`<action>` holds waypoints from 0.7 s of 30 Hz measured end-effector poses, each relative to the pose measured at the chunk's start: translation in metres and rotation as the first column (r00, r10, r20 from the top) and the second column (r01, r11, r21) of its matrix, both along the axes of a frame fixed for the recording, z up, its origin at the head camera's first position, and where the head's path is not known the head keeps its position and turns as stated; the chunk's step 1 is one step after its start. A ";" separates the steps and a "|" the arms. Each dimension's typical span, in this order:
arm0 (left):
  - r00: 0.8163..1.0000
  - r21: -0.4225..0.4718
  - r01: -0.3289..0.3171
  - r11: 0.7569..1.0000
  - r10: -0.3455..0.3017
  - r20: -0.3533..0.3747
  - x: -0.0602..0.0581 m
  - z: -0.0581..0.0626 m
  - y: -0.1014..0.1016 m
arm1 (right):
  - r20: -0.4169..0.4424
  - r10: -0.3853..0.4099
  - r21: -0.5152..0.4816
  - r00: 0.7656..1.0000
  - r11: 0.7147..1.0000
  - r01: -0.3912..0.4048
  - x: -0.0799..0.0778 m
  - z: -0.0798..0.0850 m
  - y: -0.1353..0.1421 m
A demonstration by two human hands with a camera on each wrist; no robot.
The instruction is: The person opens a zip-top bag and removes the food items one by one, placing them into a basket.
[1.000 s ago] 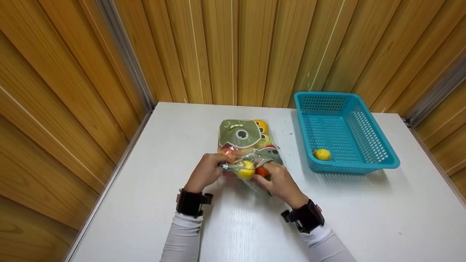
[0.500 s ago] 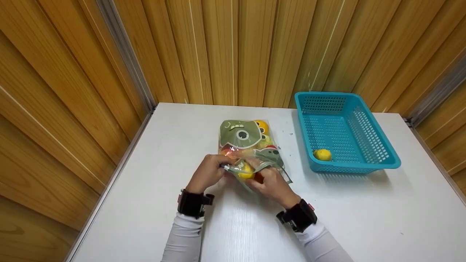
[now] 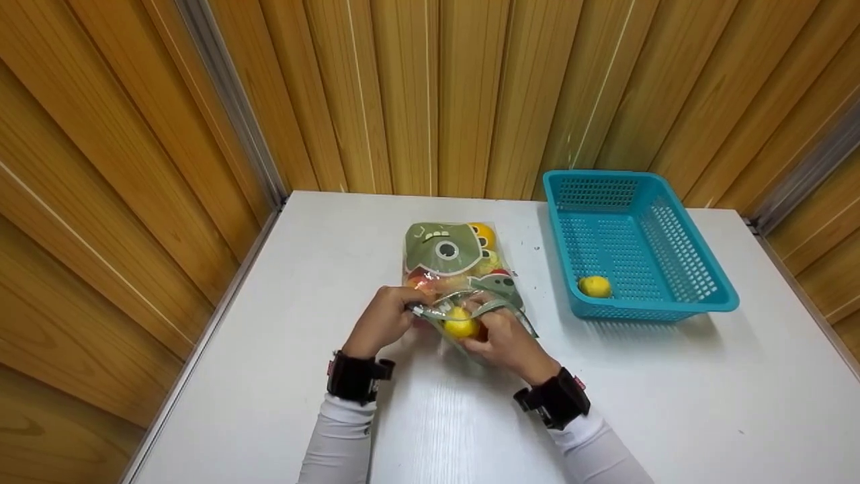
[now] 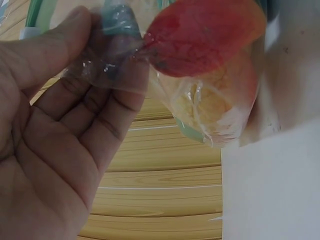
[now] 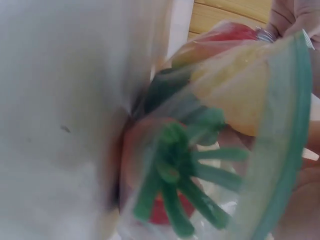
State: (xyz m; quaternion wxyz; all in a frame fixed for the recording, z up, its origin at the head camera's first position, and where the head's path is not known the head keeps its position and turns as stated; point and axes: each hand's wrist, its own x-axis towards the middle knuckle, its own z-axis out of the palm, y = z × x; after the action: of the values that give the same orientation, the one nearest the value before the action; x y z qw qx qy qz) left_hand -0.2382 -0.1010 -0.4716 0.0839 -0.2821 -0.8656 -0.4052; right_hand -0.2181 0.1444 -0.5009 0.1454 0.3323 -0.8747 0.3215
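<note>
A clear bag with green cartoon prints [image 3: 443,249] lies on the white table, holding several fruits. My left hand [image 3: 386,316] pinches the bag at the left end of its green-edged opening. In the left wrist view, red fruit [image 4: 205,37] shows through the film beside those fingers. My right hand [image 3: 507,339] reaches into the opening, its fingers partly hidden by plastic. Thumb and fingers close around the right side of a yellow lemon [image 3: 460,324] in the mouth. In the right wrist view, a green leafy stem top [image 5: 175,175] sits over reddish fruit inside the bag.
A turquoise perforated basket [image 3: 685,307] stands to the right, with one lemon [image 3: 595,287] in its near left corner. The white table [image 3: 322,235] meets wood-patterned walls [image 3: 463,101] at the back and on both sides.
The lemon in the bag's mouth has shifted slightly toward me and shows more fully. The bag's right edge has lifted over my right hand. My left hand has barely moved.
</note>
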 end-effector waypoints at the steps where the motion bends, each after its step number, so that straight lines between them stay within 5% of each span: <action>1: 1.000 0.001 0.001 1.000 -0.001 -0.003 0.000 0.000 0.000 | 0.004 0.007 0.001 1.000 1.000 -0.007 0.000 0.001 0.002; 13: 1.000 0.010 0.001 1.000 -0.001 0.006 0.000 0.000 0.000 | 0.110 0.021 0.137 0.994 0.990 -0.036 0.010 0.033 0.029; 21: 1.000 0.015 -0.007 1.000 0.007 0.009 0.000 0.000 -0.001 | 0.117 0.043 0.049 0.992 0.998 -0.049 0.013 0.049 0.054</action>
State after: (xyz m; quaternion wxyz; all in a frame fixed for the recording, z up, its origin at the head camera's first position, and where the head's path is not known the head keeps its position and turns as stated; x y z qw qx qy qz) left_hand -0.2381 -0.1016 -0.4717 0.0836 -0.2768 -0.8638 -0.4126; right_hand -0.2047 0.1983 -0.4518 0.0783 0.3367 -0.8818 0.3209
